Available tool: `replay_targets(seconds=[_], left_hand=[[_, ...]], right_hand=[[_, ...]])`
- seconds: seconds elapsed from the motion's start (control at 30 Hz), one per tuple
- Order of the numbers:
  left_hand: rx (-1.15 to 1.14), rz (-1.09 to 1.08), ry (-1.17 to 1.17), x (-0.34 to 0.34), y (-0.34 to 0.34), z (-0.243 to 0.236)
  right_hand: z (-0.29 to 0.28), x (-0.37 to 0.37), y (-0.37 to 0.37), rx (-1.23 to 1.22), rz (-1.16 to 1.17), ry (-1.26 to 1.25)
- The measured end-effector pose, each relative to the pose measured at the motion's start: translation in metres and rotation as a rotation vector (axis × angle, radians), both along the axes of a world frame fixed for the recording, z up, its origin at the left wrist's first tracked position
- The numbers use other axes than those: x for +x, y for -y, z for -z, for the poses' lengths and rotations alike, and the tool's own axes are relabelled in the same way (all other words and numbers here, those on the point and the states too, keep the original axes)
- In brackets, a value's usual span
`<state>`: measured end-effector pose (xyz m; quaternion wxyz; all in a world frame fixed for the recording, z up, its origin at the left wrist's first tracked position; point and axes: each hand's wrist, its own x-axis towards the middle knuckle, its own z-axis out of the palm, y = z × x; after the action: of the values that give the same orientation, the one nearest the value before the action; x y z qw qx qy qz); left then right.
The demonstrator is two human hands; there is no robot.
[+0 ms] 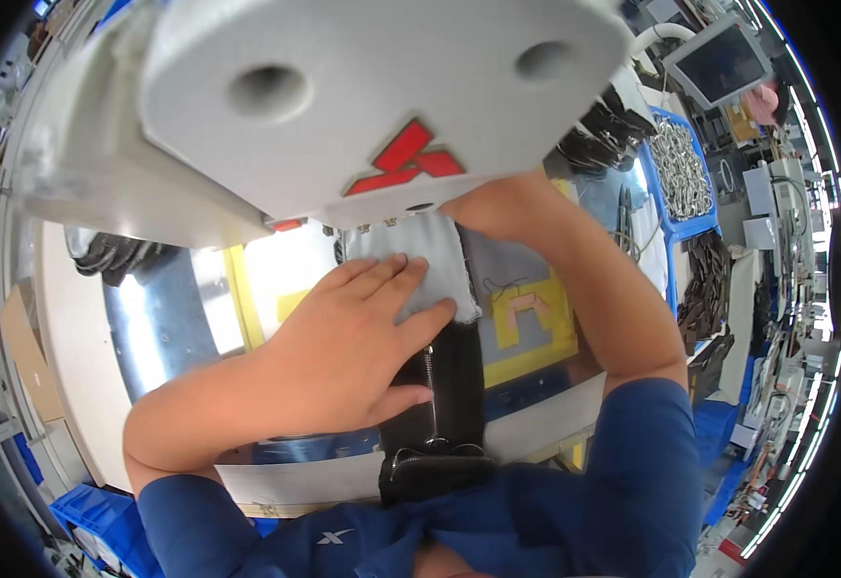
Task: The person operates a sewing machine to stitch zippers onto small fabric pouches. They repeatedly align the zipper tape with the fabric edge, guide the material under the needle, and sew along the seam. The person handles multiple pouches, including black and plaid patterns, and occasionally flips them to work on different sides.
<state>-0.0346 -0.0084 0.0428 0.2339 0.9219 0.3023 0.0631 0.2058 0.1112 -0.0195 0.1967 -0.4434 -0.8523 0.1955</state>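
Note:
The large white sewing machine head (391,87), with a red emblem, fills the upper middle and hides its working area. Under its lower edge lies a light grey fabric piece (444,265) over black fabric (454,385) with a metal zipper (430,376). The black fabric runs down past the table's near edge, close to my body. My left hand (362,323) rests flat on the grey piece, fingers spread and pointing toward the machine. At the piece's far right, my right hand (497,207) reaches under the head; its fingers are hidden.
Yellow tape (555,332) marks the work plate right of the fabric. Black bundles (117,255) lie at the far left, and more dark pieces (603,135) at the upper right. Beyond my right arm stand a blue tray of metal parts (682,169) and a monitor (719,63).

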Motion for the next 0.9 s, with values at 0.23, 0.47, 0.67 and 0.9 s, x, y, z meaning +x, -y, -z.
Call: replay_targets(seconds=[0.23, 0.47, 0.67, 0.9], left_hand=[[0.166, -0.037, 0.116, 0.005, 0.049, -0.015], [0.231, 0.049, 0.25, -0.031, 0.184, 0.03], [0.366, 0.073, 0.023, 0.006, 0.234, 0.06], [0.298, 0.153, 0.265, 0.005, 0.246, 0.046]], right_hand=[[-0.012, 0.007, 0.008, -0.269, 0.073, -0.108], [-0.056, 0.036, 0.091, -0.018, -0.236, -0.095], [-0.026, 0.056, 0.129, 0.091, -0.157, 0.11], [-0.086, 0.111, 0.161, 0.256, 0.208, -0.32]])
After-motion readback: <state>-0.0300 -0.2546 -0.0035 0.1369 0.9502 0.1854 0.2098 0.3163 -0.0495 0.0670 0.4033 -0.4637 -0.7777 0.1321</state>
